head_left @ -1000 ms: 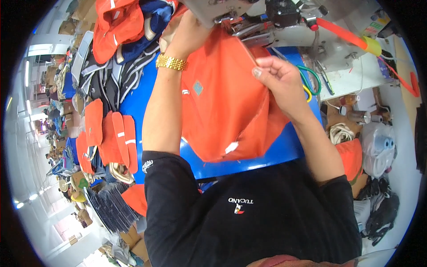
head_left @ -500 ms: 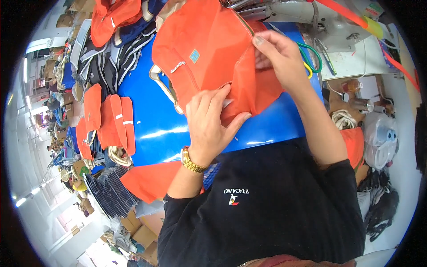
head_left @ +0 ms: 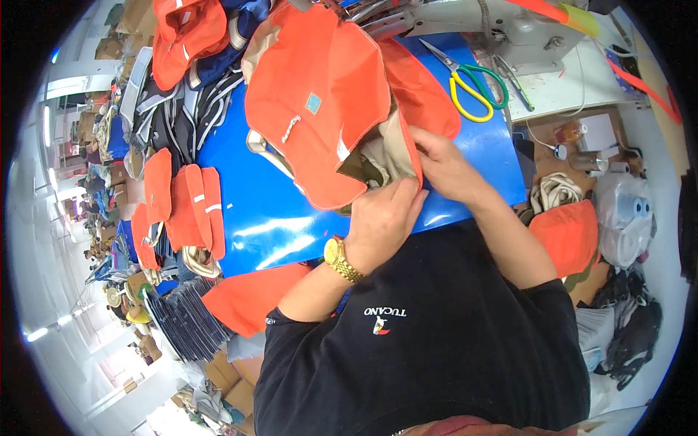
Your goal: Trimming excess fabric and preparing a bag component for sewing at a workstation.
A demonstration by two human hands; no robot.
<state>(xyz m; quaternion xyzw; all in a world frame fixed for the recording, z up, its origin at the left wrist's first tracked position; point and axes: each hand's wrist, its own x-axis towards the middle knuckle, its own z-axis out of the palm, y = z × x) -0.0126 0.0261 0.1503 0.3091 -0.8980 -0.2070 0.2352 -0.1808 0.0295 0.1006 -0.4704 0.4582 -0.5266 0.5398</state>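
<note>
An orange fabric bag (head_left: pixel 320 80) with a small teal patch lies at the far side of the blue work surface. Its near end gapes and shows a beige lining (head_left: pixel 392 145). My left hand (head_left: pixel 385 218), below a gold wristwatch (head_left: pixel 342 259), is closed on the bag's near edge with the thumb pressed against the fingers. On the right side of the same edge, my right hand (head_left: pixel 445 168) grips the orange cloth, its fingertips partly hidden behind it. Scissors (head_left: pixel 472 91) with one yellow and one green handle lie beyond my right hand.
The blue work surface (head_left: pixel 269 225) borders a sewing machine (head_left: pixel 523 36) at the far right. Orange cut pieces (head_left: pixel 193 211) hang at the left, near dark straps (head_left: pixel 174 116). A stack of dark panels (head_left: pixel 185 323) stands lower left. White cord (head_left: pixel 556 190) lies at the right.
The bag's near end has opened, showing its lining. Both hands have come closer together; the right has moved down toward me, the left to the right. The scissors are now uncovered.
</note>
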